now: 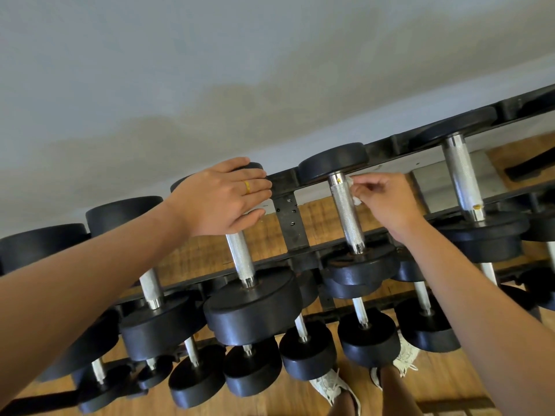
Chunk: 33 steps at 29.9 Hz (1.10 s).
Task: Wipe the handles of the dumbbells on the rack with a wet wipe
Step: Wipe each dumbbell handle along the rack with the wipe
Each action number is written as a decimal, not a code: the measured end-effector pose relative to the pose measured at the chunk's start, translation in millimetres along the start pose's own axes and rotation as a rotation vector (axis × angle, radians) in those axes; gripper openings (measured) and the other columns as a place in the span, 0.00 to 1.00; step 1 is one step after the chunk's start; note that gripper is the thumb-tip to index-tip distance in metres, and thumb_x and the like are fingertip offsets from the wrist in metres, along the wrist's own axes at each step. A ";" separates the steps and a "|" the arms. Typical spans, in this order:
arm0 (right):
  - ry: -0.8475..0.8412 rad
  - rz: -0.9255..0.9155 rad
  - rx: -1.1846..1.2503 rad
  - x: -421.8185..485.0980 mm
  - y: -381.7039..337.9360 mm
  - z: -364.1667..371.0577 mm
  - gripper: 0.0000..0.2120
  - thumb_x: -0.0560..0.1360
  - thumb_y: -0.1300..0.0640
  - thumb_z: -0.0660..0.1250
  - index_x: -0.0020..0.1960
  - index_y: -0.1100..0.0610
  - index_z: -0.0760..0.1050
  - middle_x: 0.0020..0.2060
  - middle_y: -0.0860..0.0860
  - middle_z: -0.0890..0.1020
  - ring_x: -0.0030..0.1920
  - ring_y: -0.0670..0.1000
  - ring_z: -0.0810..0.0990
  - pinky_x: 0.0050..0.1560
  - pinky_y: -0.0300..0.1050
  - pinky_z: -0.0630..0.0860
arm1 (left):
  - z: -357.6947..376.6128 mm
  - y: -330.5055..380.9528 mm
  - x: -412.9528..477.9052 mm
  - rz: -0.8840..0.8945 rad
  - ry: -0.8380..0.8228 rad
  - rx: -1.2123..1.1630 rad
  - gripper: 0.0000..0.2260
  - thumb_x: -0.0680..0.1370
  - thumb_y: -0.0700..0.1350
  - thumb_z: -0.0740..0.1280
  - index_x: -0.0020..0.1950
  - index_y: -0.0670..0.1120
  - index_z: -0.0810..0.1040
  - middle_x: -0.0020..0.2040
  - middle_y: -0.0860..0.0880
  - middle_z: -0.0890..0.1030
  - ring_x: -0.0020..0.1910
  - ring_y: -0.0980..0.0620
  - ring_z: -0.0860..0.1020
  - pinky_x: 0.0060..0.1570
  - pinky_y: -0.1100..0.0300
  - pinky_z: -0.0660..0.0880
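Grey wall (210,70) behind rack (289,223); right hand (387,202), fingers pinched on wet wipe (354,192) beside handle (345,214); left hand (222,199), fingers straight, atop dumbbell (255,304).

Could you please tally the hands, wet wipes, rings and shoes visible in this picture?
Hands: 2, the left hand and the right hand
Wet wipe: 1
Gold ring: 1
White shoes: 2
Total: 6

Person's wearing a yellow-gold band (246,187) on one finger of the left hand (222,196), forearms (90,280) bare, and off-white lace-up mesh sneakers (329,385) down at 6 o'clock.
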State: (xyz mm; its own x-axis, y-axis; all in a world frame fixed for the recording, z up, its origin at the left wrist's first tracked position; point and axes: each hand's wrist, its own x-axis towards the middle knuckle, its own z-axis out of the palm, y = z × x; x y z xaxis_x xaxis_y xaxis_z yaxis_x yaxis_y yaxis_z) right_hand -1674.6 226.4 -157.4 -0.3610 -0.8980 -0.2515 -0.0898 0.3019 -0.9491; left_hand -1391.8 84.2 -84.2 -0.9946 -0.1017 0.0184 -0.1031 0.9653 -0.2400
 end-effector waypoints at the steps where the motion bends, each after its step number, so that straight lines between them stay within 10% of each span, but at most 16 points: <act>1: -0.007 -0.002 -0.004 -3.8 2.7 -1.1 0.16 0.77 0.65 0.69 0.49 0.43 0.81 0.46 0.39 0.84 0.49 0.39 0.83 0.55 0.36 0.76 | -0.3 0.1 0.0 0.001 -0.001 -0.002 0.18 0.84 0.51 0.62 0.63 0.42 0.84 0.62 0.44 0.84 0.67 0.44 0.79 0.73 0.44 0.69; 27: -0.097 0.122 -0.006 -28.3 34.0 -17.9 0.10 0.75 0.64 0.72 0.52 0.51 0.85 0.48 0.43 0.87 0.53 0.43 0.84 0.60 0.44 0.77 | -0.3 0.0 0.2 0.014 0.011 -0.014 0.17 0.84 0.51 0.63 0.64 0.41 0.83 0.62 0.43 0.84 0.67 0.43 0.79 0.72 0.43 0.69; 33: -0.244 0.184 -0.203 -38.0 30.1 -31.7 0.11 0.75 0.62 0.73 0.48 0.46 0.83 0.44 0.37 0.84 0.48 0.34 0.80 0.54 0.33 0.73 | 2.2 -0.6 -0.3 0.018 0.025 -0.008 0.17 0.84 0.51 0.63 0.63 0.41 0.84 0.62 0.43 0.84 0.67 0.43 0.79 0.72 0.43 0.70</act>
State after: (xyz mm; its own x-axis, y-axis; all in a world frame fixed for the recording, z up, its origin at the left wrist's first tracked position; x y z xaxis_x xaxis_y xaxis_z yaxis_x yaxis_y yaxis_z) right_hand -1693.0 279.8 -170.4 -0.1582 -0.8652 -0.4759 -0.2354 0.5011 -0.8327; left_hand -1391.4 83.1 -86.2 -0.9962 -0.0785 0.0383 -0.0853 0.9687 -0.2332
